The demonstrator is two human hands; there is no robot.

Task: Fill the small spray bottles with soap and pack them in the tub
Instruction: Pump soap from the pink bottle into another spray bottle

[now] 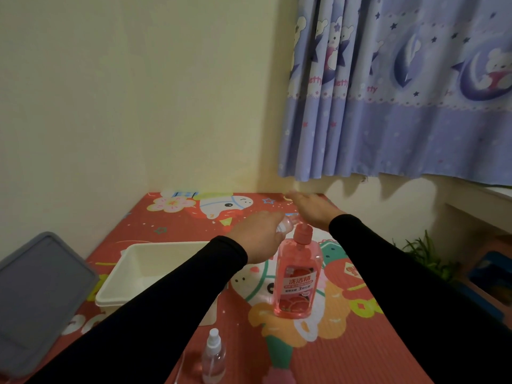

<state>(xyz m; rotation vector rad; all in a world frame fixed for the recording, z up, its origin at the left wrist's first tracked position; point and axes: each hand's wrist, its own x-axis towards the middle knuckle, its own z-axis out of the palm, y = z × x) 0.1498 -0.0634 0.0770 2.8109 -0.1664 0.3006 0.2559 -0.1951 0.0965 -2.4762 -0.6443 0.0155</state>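
- Tub point(133, 273): white, empty so far, left on the red mat point(346, 342); nothing packed.
- Soap bottle point(297, 275): pink, upright, mid-mat.
- Left hand point(256, 235) clasps one small spray bottle point(285, 224) by the pump; right hand point(313, 207) flat, fingers spread, empty.
- Second spray bottle point(213, 356): capped, apparently unfilled, near edge.

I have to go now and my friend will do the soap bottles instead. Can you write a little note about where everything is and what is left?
Left hand: fingers wrapped round a small clear spray bottle, held just behind the pump of the pink soap bottle.
Right hand: open and flat, holding nothing, hovering past the pump.
Soap bottle: upright on the red mat.
Second small spray bottle: upright near the front edge, cap on, looks clear.
White tub: left of the soap; no bottles in the part showing.
Grey lid: at far left.
Done: nothing visibly packed.
Left: fill both bottles, then put them in the tub.
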